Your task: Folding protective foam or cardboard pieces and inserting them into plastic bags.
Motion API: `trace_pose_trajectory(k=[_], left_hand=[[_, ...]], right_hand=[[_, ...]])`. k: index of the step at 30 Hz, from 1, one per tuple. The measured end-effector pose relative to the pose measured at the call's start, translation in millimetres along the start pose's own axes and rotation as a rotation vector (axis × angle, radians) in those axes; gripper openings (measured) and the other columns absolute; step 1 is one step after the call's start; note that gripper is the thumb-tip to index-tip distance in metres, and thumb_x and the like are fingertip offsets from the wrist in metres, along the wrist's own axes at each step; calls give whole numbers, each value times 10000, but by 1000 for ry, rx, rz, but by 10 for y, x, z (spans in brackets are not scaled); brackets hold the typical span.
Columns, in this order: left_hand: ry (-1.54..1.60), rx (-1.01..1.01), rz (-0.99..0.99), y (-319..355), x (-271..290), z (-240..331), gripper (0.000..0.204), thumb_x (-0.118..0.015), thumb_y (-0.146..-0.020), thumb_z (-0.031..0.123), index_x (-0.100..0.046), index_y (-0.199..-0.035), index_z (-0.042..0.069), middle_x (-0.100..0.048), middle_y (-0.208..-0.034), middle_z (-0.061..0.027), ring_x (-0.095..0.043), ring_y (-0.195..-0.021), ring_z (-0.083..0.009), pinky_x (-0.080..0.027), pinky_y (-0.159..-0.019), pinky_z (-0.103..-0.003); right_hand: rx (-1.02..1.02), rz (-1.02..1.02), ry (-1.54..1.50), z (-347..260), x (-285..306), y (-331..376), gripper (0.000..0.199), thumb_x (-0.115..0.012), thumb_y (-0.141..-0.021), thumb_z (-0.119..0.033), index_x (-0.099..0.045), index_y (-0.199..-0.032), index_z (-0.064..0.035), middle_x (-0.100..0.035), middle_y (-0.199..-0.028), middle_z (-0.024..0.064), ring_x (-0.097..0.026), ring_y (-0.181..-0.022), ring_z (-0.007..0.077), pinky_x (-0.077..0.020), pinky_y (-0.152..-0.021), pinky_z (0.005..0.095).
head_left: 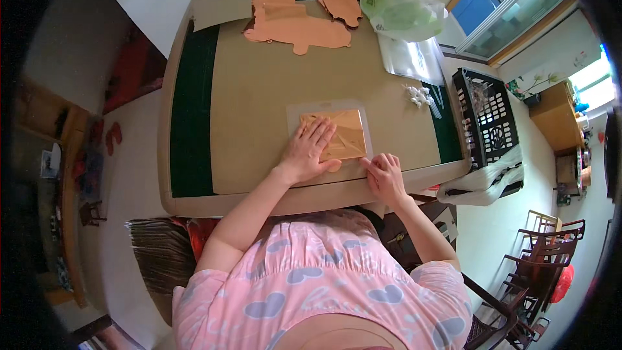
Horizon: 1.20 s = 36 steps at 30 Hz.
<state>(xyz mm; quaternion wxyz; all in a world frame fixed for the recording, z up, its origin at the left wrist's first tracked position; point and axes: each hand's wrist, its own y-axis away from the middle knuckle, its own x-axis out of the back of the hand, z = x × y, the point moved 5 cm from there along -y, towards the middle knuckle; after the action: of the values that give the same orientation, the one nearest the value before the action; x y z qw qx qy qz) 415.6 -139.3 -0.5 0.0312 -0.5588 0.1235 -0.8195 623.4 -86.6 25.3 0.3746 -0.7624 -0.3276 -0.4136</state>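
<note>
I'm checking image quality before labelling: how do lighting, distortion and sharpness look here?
Head view: even, soft daylight, with blown-out glare at the window upper right; strong fisheye bending of the table edges and a black rim at the corners; the left hand, right hand and copper sheet are reasonably sharp, the room's edges softer.

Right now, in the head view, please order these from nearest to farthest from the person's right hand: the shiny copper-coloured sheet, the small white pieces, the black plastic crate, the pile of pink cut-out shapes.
1. Shiny copper-coloured sheet, just left of the right hand.
2. Small white pieces, above, slightly right.
3. Black plastic crate, off the table's right edge.
4. Pile of pink cut-out shapes, at the far edge.
</note>
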Motion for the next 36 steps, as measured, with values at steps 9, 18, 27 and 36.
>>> trace_pose_trajectory(k=[9, 18, 27, 36], left_hand=[[66, 31, -8, -36, -32, -97, 634, -513, -932, 350, -310, -1473, 89, -328, -1514, -133, -280, -1414, -279, -207, -1145, -498], [177, 41, -2, -51, -26, -129, 559, -496, -955, 278, -337, -1476, 154, -306, -1538, -81, -270, -1426, -259, -195, -1145, -501], [211, 35, -21, -83, -25, -126, 517, -446, -983, 290, -364, -1460, 109, -345, -1517, -90, -275, -1424, -234, -170, -1150, -455], [548, 150, -67, -67, -116, -353, 520, -320, -1026, 347, -331, -1471, 78, -310, -1537, -81, -237, -1439, -224, -131, -1158, -437]], right_hand=[[196, -180, -51, -104, 70, -242, 467, -626, -757, -98, -629, -1215, -190, -531, -1264, 80, -491, -1154, 283, -332, -1043, 486], [367, -372, -165, -168, -97, -340, 485, -591, -800, -75, -585, -1279, -152, -457, -1429, 96, -391, -1353, 260, -226, -1130, 560], [117, -140, -254, -25, -233, -661, 405, -547, -827, -49, -588, -1229, -24, -561, -1238, 159, -479, -1234, 312, -261, -1149, 456], [182, 0, 74, -96, -421, -723, 391, -570, -830, -141, -612, -1213, -71, -514, -1267, 89, -428, -1265, 241, -245, -1139, 482]])
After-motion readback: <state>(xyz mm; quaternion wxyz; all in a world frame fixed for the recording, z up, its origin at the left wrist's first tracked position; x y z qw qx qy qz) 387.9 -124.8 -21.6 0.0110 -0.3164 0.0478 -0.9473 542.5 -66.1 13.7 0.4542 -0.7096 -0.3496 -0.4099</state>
